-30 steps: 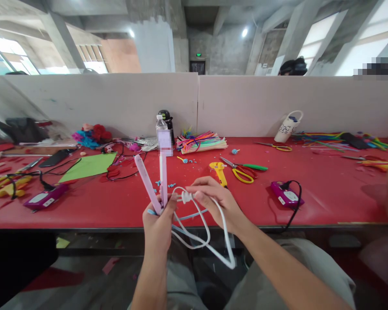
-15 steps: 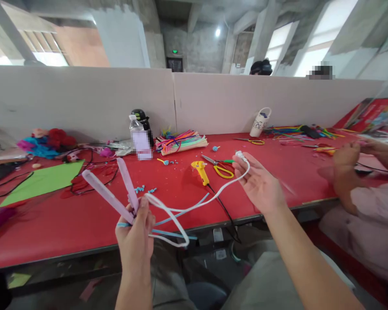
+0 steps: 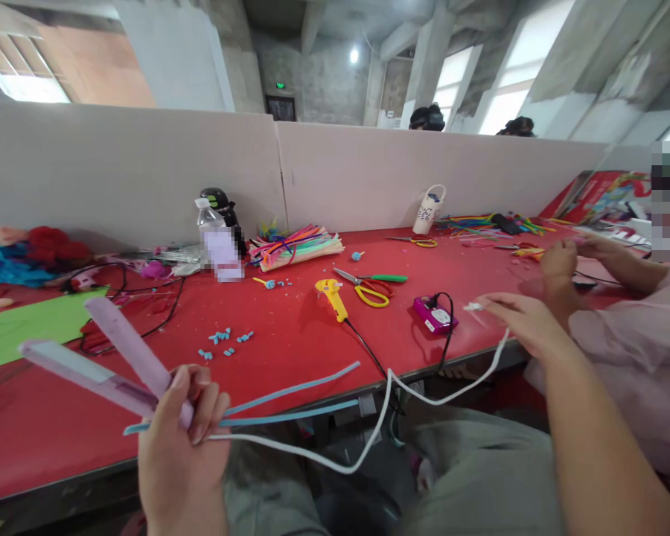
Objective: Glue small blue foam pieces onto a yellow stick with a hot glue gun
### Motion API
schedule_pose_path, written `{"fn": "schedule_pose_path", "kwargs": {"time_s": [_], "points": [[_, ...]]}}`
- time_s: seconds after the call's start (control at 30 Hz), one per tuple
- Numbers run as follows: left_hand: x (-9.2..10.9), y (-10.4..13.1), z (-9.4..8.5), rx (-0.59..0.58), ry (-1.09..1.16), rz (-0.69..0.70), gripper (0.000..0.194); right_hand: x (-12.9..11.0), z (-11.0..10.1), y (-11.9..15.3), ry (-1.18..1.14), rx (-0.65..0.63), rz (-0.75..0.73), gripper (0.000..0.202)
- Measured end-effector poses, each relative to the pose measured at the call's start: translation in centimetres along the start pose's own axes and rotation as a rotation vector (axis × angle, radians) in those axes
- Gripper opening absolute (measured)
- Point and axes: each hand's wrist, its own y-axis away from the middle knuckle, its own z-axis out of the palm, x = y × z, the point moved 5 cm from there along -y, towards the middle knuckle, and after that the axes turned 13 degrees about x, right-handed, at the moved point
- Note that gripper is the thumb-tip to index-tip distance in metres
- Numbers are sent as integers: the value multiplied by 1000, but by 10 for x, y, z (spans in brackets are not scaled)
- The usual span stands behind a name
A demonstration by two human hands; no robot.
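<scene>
My left hand (image 3: 187, 417) is wrapped round a pink flat iron (image 3: 97, 376), whose two arms point up and left, spread apart. Two light blue pipe cleaners (image 3: 295, 387) pass through the same hand. From it a white cord (image 3: 340, 467) sags rightward over the table edge to my right hand (image 3: 522, 320). The fingers of my right hand pinch the cord's white plug end (image 3: 473, 306). Just left of that plug lies a magenta box (image 3: 432, 316) with a black cable plugged in.
A yellow glue gun (image 3: 332, 299), scissors (image 3: 371, 292) and small blue pieces (image 3: 220, 336) lie mid-table. Behind are a pipe cleaner bundle (image 3: 295, 249) and bottles (image 3: 219, 242). Green paper (image 3: 39, 320) lies left. At right, another person's hands (image 3: 561, 260) are working.
My right hand has moved right with the plug, and the cord is more stretched out. My left hand and the flat iron have moved left and down. The view has turned right, showing the magenta box.
</scene>
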Motion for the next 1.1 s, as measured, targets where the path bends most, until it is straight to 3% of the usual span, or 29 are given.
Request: {"fn": "schedule_pose_path", "kwargs": {"time_s": [0.13,0.23,0.37,0.77,0.93,1.1], "points": [[0,1,1,-29,-8,-20,12,13,38,-11,81,-340,81,25],[-2,1,2,-37,-24,-29,11,9,59,-15,126,-471,71,29],[-3,0,1,-61,-36,-29,10,0,71,-19,234,-599,-35,34],[-7,1,2,-65,-31,-32,13,17,74,-31,292,-514,-117,32],[-7,1,4,-82,-70,-27,16,15,70,-29,296,-464,-95,33],[-8,1,6,-103,-81,-26,17,8,66,-21,273,-513,-63,28]]}}
